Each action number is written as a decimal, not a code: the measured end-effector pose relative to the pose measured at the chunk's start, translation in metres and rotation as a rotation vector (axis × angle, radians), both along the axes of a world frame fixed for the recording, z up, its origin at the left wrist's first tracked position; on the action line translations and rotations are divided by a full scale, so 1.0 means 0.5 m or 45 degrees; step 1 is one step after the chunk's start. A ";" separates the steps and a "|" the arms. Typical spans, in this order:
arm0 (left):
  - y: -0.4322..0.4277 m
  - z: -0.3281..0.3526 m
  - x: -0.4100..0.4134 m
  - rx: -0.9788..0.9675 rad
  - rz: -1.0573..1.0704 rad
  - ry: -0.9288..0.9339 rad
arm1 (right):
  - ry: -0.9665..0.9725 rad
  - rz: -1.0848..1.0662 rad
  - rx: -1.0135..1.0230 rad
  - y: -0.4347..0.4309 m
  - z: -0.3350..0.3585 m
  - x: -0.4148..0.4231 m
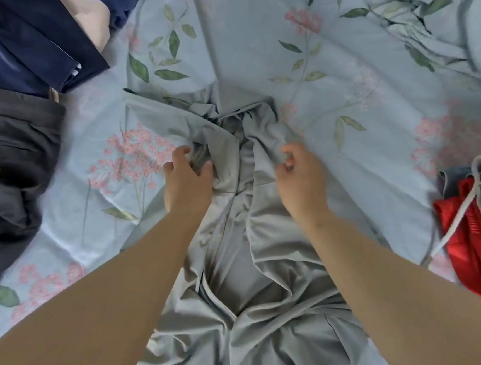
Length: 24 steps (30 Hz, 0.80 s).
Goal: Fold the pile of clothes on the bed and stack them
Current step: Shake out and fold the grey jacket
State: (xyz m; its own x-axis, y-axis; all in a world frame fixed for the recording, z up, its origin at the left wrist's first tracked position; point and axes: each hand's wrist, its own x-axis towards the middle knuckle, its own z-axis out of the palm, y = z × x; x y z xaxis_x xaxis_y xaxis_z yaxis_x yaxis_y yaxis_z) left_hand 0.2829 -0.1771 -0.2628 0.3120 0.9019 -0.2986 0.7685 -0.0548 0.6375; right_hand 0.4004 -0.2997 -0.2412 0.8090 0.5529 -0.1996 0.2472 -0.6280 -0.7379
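Head view: treat the task as partly done. The navy garment [17, 41] at 11 o'clock lies flat with straight edges and appears folded. The dark garment [7, 162] at 9 o'clock, marked with yellow script, lies looser, and you cannot tell whether it is finished. No stack is visible yet. At 3 o'clock a red garment [477, 249] sits crumpled with other pieces and a white cord [455, 221], so that heap remains to be folded. The grey garment [253, 239] is the item in hand. It runs from 6 o'clock up to the centre of the floral sheet [340, 71], wrinkled and bunched at its far end, with no fold made. Your left hand [184, 181] is at the upper left of the bunched end, thumb and fingers curled round a ridge of grey cloth. Your right hand [300, 177] is just across the bunch at its upper right, fingers curled narrow, apparently pinching the cloth edge. Both hands touch the garment's far end, and the rest of it trails back between your forearms.
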 end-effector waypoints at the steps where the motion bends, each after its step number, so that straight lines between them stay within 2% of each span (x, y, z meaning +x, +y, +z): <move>1: 0.017 -0.007 0.012 -0.005 0.050 -0.030 | -0.036 0.021 0.026 0.027 -0.007 0.012; 4: 0.077 -0.027 0.049 -0.083 0.300 -0.182 | -0.146 0.104 0.083 0.104 -0.025 0.044; 7: 0.133 -0.040 0.074 -0.285 0.518 -0.405 | -0.064 0.238 0.080 0.178 -0.037 0.060; 9: 0.163 -0.050 0.081 -0.366 0.538 -0.434 | -0.034 0.326 -0.068 0.214 -0.053 0.071; 12: 0.204 -0.051 0.088 -0.446 0.538 -0.544 | -0.154 0.323 -0.220 0.246 -0.068 0.094; 15: 0.249 -0.002 0.117 -0.498 0.521 -0.858 | -0.043 0.092 0.083 0.281 -0.034 0.116; 19: 0.332 0.083 0.174 -0.136 0.170 -1.137 | 0.117 -0.075 0.584 0.343 0.044 0.180; 21: 0.363 0.096 0.188 -0.063 -0.094 -0.993 | 0.287 -0.040 0.706 0.357 0.059 0.196; 23: 0.362 0.087 0.186 0.010 -0.276 -0.662 | 0.367 0.033 0.611 0.347 0.051 0.182; 24: 0.346 0.075 0.177 0.066 -0.312 -0.503 | 0.290 0.070 0.505 0.333 0.039 0.166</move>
State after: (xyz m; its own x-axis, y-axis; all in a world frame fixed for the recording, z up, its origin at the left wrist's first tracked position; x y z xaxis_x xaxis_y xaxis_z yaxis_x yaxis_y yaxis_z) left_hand 0.3714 -0.0039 -0.2252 0.5987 0.7979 -0.0704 0.4279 -0.2442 0.8702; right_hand 0.4836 -0.1332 -0.2215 0.7361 0.6636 -0.1332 0.0757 -0.2763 -0.9581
